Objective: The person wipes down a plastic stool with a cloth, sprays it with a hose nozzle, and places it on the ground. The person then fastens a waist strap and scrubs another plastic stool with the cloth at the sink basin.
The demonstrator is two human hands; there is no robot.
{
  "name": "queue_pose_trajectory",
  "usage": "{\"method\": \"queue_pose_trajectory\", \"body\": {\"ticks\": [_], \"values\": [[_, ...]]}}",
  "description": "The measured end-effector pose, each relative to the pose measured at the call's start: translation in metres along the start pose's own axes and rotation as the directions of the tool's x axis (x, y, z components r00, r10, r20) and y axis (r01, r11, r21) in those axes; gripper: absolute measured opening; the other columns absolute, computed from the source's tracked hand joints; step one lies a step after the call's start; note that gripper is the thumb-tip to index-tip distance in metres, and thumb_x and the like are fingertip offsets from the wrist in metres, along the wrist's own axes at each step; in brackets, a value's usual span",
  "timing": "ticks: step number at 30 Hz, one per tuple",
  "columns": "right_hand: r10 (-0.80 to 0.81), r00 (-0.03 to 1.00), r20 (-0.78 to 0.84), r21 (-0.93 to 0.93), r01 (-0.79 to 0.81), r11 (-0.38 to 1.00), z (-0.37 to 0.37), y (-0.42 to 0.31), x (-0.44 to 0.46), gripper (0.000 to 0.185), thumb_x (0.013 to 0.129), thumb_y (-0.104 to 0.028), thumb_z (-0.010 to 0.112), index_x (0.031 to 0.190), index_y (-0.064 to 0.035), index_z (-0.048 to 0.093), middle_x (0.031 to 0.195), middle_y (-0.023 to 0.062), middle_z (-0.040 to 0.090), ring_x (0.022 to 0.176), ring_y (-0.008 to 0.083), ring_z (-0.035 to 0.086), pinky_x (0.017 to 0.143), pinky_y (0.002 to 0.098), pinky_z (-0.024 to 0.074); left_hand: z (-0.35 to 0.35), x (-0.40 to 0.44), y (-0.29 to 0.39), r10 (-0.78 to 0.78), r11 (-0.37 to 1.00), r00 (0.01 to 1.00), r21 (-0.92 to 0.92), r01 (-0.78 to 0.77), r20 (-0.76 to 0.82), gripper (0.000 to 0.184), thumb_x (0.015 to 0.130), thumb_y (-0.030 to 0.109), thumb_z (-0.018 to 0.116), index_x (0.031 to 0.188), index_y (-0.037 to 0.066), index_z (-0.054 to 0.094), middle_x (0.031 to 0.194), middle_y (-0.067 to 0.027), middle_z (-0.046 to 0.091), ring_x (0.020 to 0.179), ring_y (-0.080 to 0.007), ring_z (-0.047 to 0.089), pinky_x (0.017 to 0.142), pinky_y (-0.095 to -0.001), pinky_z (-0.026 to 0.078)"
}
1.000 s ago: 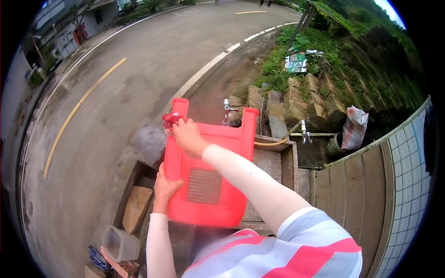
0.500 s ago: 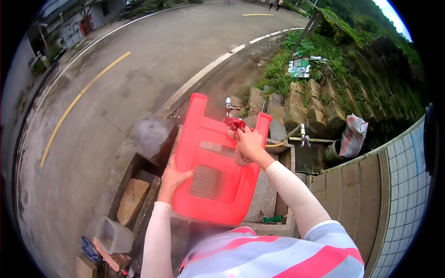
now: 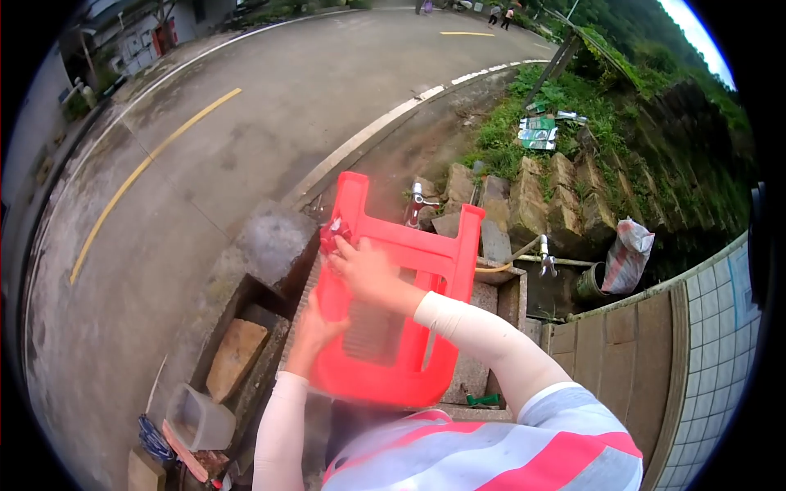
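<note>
A red plastic stool (image 3: 422,372) is held tilted in front of me, its legs pointing away over a stone sink (image 3: 512,295). My left hand (image 3: 318,329) is closed round the stool's left side, thumb on the inner face. Across the frame reaches my right hand (image 3: 368,270), slightly blurred, its fingers closed on a red patterned cloth (image 3: 334,236). That cloth presses against the upper part of the stool's left leg. The part of the cloth under my fingers is hidden.
Beyond the stool stands a metal tap (image 3: 416,203); a second tap (image 3: 546,255) is on the right. A green-handled brush (image 3: 483,400) lies in the sink. A clear plastic tub (image 3: 199,417) and a stone block (image 3: 236,358) are at left. A woven sack (image 3: 629,250) stands right.
My right hand with the cloth has moved from the stool's right leg across to its left leg. The left hand still grips the left side. The stool has turned slightly.
</note>
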State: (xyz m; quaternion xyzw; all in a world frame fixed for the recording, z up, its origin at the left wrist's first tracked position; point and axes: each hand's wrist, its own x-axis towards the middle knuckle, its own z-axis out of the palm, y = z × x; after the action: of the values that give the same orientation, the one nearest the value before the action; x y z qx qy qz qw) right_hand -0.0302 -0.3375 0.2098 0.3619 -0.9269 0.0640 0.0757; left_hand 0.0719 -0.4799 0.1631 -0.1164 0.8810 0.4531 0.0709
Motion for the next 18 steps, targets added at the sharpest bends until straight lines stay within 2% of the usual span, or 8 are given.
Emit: {"method": "queue_pose_trajectory", "body": {"ticks": [3,4,6,7,11,13,17,18], "values": [[-0.044,0.998,0.042,0.065,0.041,0.997,0.007,-0.013,-0.001,0.042,0.077,-0.015,0.060,0.119,-0.0164,0.062,0.139,0.0083,0.047,0.101,0.0331,0.055,0.070,0.0424,0.0541,-0.014,0.000,-0.024,0.106,0.984,0.994,-0.142,-0.104,0.010,0.091,0.062,0.034,0.082,0.135,0.004,0.039,0.117,-0.0227,0.061,0.110,-0.0346,0.061,0.091,-0.0401,0.049],[-0.027,1.000,0.007,0.103,0.026,0.994,0.008,-0.008,0.003,0.039,0.078,-0.014,0.060,0.116,-0.0161,0.065,0.138,0.0070,0.050,0.100,0.0325,0.056,0.070,0.0424,0.0542,-0.026,-0.006,-0.022,0.112,0.973,0.991,-0.211,-0.096,0.066,0.090,0.070,0.035,0.081,0.141,0.003,0.037,0.129,-0.0192,0.056,0.118,-0.0283,0.057,0.096,-0.0373,0.047],[0.070,0.997,-0.032,0.117,-0.065,0.991,0.010,0.004,0.015,0.037,0.077,-0.013,0.059,0.113,-0.0159,0.066,0.137,0.0066,0.051,0.099,0.0331,0.057,0.070,0.0427,0.0544,-0.023,-0.006,-0.055,0.076,0.840,0.985,-0.543,0.019,0.152,0.077,0.085,0.030,0.072,0.146,0.005,0.034,0.142,-0.0129,0.047,0.127,-0.0220,0.049,0.101,-0.0337,0.042],[0.060,0.998,-0.029,0.092,-0.057,0.994,0.012,0.008,0.021,0.036,0.078,-0.015,0.060,0.113,-0.0166,0.066,0.136,0.0059,0.052,0.097,0.0323,0.057,0.068,0.0424,0.0541,-0.025,-0.010,-0.062,0.096,0.706,0.965,-0.699,0.108,0.246,0.057,0.098,0.026,0.055,0.146,0.004,0.034,0.148,-0.0076,0.040,0.130,-0.0179,0.044,0.105,-0.0304,0.037],[-0.030,0.998,-0.056,-0.044,0.028,0.999,0.020,0.003,0.015,0.039,0.075,-0.016,0.063,0.115,-0.0177,0.066,0.135,0.0050,0.052,0.093,0.0308,0.057,0.066,0.0408,0.0529,-0.009,-0.018,-0.084,0.041,0.656,0.994,-0.754,0.048,0.098,0.055,0.104,0.037,0.039,0.142,-0.001,0.039,0.145,-0.0070,0.044,0.127,-0.0159,0.046,0.106,-0.0286,0.035],[-0.121,0.989,-0.086,-0.079,0.114,0.990,0.014,-0.015,-0.002,0.044,0.071,-0.014,0.063,0.115,-0.0159,0.066,0.137,0.0056,0.051,0.096,0.0309,0.054,0.068,0.0397,0.0513,-0.007,-0.019,-0.080,-0.009,0.668,0.997,-0.742,0.060,0.073,0.052,0.103,0.034,0.040,0.140,-0.002,0.042,0.139,-0.0091,0.050,0.122,-0.0165,0.050,0.103,-0.0287,0.038],[-0.220,0.975,-0.004,0.035,0.220,0.975,0.011,-0.063,-0.041,0.044,0.070,-0.013,0.062,0.114,-0.0138,0.066,0.139,0.0052,0.048,0.100,0.0313,0.051,0.069,0.0408,0.0493,0.006,-0.009,-0.108,-0.149,0.614,0.985,-0.772,0.164,0.091,0.041,0.103,0.026,0.041,0.131,-0.003,0.052,0.122,-0.0115,0.061,0.107,-0.0162,0.059,0.091,-0.0280,0.046],[-0.260,0.965,0.028,0.048,0.259,0.965,0.010,-0.072,-0.049,0.044,0.070,-0.013,0.062,0.114,-0.0139,0.066,0.139,0.0051,0.048,0.099,0.0311,0.051,0.069,0.0398,0.0490,-0.003,-0.014,-0.099,-0.113,0.624,0.989,-0.768,0.145,0.094,0.032,0.101,0.018,0.042,0.119,-0.003,0.058,0.111,-0.0094,0.064,0.095,-0.0142,0.061,0.081,-0.0276,0.050]]}}
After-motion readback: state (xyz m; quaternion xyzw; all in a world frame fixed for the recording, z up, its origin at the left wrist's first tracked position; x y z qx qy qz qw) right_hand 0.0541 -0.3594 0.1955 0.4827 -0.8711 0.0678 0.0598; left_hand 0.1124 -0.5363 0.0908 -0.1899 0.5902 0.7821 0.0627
